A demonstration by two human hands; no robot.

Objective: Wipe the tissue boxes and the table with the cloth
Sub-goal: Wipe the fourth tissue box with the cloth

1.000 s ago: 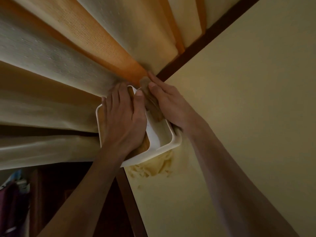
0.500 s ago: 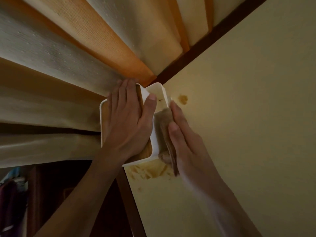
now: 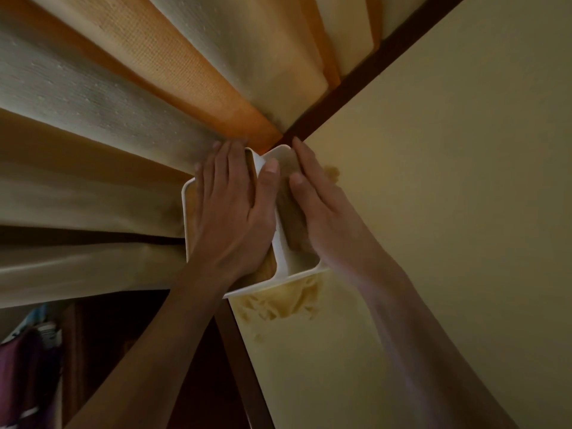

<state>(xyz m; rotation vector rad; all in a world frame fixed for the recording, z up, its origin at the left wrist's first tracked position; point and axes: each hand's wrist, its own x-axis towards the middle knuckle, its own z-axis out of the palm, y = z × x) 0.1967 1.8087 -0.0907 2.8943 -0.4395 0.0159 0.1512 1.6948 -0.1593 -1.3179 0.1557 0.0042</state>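
White plastic tissue box with rounded corners and a tan wooden top panel [image 3: 280, 258], standing at the corner of the pale yellow table top [image 3: 433, 212], hard against the dark brown wooden edging [image 3: 356, 88] and the cream-and-orange pleated curtain [image 3: 154, 103] behind it. Left hand [image 3: 232, 218]: I see it laid flat over the wooden panel, fingers extended and together, thumb hooked over the white rim; it grips nothing closed but presses down, and I judge this is to pin the box so it does not slide under the rubbing. Right hand [image 3: 325, 212]: fingers straight and nearly flat, pressing a folded brownish cloth [image 3: 289, 218] against the box's right side wall; the cloth is trapped between palm and wall, not bunched in a fist, which I take to spread contact along the whole face. Step in hand, as I judge it: wiping the side of this one box. Table work appears still to come: yellowish smeared residue [image 3: 278, 305] lies on the table just below the box's near edge, with a smaller blotch [image 3: 331, 174] just beside the right hand. No other tissue box shows from the head view. Dim clutter at lower left, too dark to identify.
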